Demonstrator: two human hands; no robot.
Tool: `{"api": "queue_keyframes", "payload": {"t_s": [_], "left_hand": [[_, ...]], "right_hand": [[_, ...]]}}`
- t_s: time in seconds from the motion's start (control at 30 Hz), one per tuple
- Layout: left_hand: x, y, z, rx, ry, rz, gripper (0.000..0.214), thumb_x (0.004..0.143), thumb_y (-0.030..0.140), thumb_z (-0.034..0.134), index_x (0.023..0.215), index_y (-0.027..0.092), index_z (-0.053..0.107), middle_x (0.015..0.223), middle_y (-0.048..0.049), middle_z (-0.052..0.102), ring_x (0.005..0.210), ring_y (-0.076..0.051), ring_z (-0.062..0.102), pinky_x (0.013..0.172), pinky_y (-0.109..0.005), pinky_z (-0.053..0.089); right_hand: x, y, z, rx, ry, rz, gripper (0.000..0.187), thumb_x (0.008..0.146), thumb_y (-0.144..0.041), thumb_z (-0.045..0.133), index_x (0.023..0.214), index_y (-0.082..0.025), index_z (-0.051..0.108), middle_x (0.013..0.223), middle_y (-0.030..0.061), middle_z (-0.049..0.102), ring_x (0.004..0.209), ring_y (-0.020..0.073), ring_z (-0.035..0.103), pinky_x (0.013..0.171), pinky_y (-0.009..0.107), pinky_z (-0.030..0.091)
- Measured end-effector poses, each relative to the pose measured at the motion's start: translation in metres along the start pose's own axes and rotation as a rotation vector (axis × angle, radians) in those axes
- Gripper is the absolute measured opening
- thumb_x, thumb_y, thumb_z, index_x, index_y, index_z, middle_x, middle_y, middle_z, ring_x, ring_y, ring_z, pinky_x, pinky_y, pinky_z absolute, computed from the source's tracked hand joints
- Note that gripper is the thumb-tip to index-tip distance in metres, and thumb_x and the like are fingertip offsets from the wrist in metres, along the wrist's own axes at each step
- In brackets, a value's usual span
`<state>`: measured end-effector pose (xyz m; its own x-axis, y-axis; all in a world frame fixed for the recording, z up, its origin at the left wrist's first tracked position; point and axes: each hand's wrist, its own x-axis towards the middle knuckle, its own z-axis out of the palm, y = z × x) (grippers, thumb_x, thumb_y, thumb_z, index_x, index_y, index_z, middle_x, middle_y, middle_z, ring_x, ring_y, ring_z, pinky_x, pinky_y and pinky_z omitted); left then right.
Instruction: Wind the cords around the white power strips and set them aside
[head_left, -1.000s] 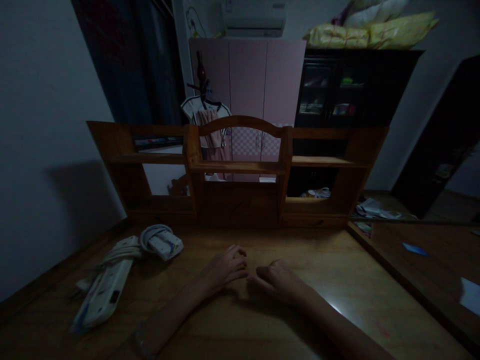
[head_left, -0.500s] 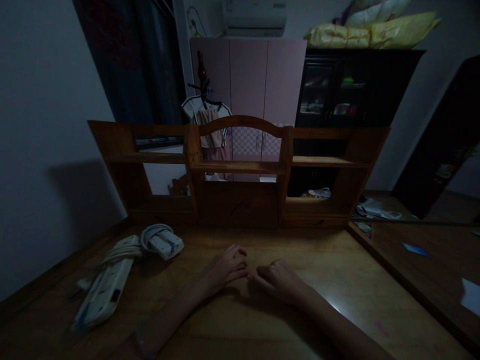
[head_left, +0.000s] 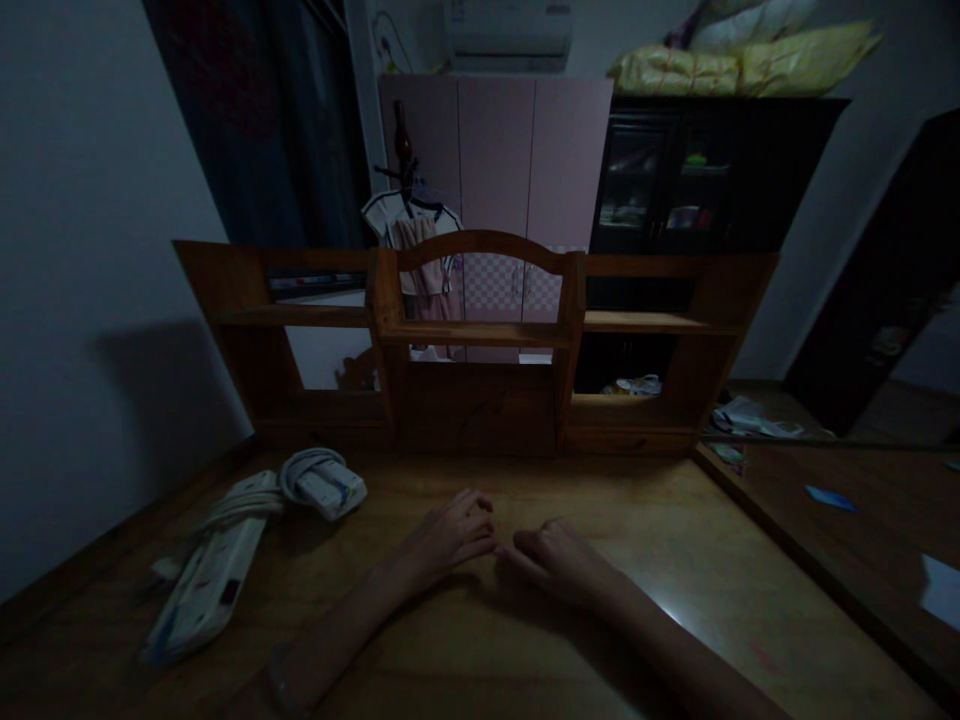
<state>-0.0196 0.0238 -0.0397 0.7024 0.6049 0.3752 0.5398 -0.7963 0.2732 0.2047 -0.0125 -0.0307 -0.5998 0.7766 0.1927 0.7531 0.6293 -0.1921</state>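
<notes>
1. Yellow-brown wood can be seen in the flat, shiny tabletop [head_left: 465, 670], where both bare arms are laid low.
2. The grip of the left hand [head_left: 456, 535] is loosely spread, with bent fingers a little apart, and nothing is seen to be held.
3. The right hand [head_left: 559, 560] is turned back-up with fingers partly hidden, so its grip cannot be told.
4. The hands are set just beside each other; whether the tips are touching cannot be told.
5. The long white plastic power strip [head_left: 206, 595] with a wound cord is left untouched, left of the left hand. The small white plug block with a coiled cord [head_left: 330, 490] is nearer.
6. For a good rest, the wrists should be kept low, the fingers soft and the cords clear of the arms.
</notes>
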Motion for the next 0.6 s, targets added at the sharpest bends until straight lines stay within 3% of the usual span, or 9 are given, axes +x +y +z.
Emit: {"api": "queue_keyframes", "payload": {"t_s": [0.3, 0.37, 0.47, 0.53, 0.6], "left_hand": [[-0.001, 0.002, -0.002, 0.021, 0.028, -0.012, 0.024, 0.089, 0.042, 0.052, 0.096, 0.021, 0.063, 0.111, -0.0059, 0.054, 0.101, -0.020, 0.054, 0.084, -0.032, 0.047], [0.001, 0.003, -0.002, 0.047, 0.116, -0.053, 0.024, 0.090, 0.041, 0.051, 0.097, 0.022, 0.062, 0.110, -0.0056, 0.054, 0.100, -0.019, 0.055, 0.084, -0.031, 0.047], [0.006, 0.006, -0.012, 0.170, 0.365, -0.156, 0.023, 0.094, 0.034, 0.045, 0.102, 0.021, 0.062, 0.105, -0.0062, 0.056, 0.097, -0.018, 0.056, 0.088, -0.032, 0.045], [0.008, 0.006, -0.033, 0.318, 0.507, -0.229, 0.025, 0.094, 0.031, 0.043, 0.105, 0.020, 0.062, 0.103, -0.0078, 0.057, 0.097, -0.020, 0.055, 0.091, -0.035, 0.043], [0.005, 0.001, -0.064, 0.489, 0.571, -0.367, 0.029, 0.093, 0.033, 0.042, 0.111, 0.019, 0.061, 0.108, -0.0098, 0.057, 0.102, -0.024, 0.053, 0.094, -0.039, 0.040]], "right_hand": [[0.000, -0.002, -0.003, 0.015, -0.005, 0.009, 0.063, 0.098, -0.055, 0.021, 0.075, -0.016, 0.065, 0.065, 0.0072, 0.067, 0.056, 0.0135, 0.057, 0.054, 0.026, 0.025], [0.000, 0.000, -0.003, 0.040, -0.014, 0.017, 0.063, 0.098, -0.054, 0.022, 0.076, -0.016, 0.066, 0.065, 0.0071, 0.067, 0.056, 0.0136, 0.057, 0.054, 0.025, 0.026], [0.001, 0.009, -0.002, 0.084, -0.001, 0.035, 0.060, 0.099, -0.053, 0.023, 0.081, -0.017, 0.068, 0.072, 0.0073, 0.069, 0.062, 0.0148, 0.061, 0.057, 0.025, 0.029], [0.002, 0.018, -0.003, 0.104, 0.021, 0.060, 0.057, 0.099, -0.051, 0.024, 0.084, -0.018, 0.068, 0.076, 0.0070, 0.070, 0.067, 0.0152, 0.062, 0.060, 0.025, 0.031], [0.002, 0.028, -0.004, 0.106, 0.035, 0.100, 0.056, 0.100, -0.049, 0.025, 0.083, -0.018, 0.068, 0.076, 0.0067, 0.070, 0.068, 0.0153, 0.063, 0.061, 0.024, 0.032]]}}
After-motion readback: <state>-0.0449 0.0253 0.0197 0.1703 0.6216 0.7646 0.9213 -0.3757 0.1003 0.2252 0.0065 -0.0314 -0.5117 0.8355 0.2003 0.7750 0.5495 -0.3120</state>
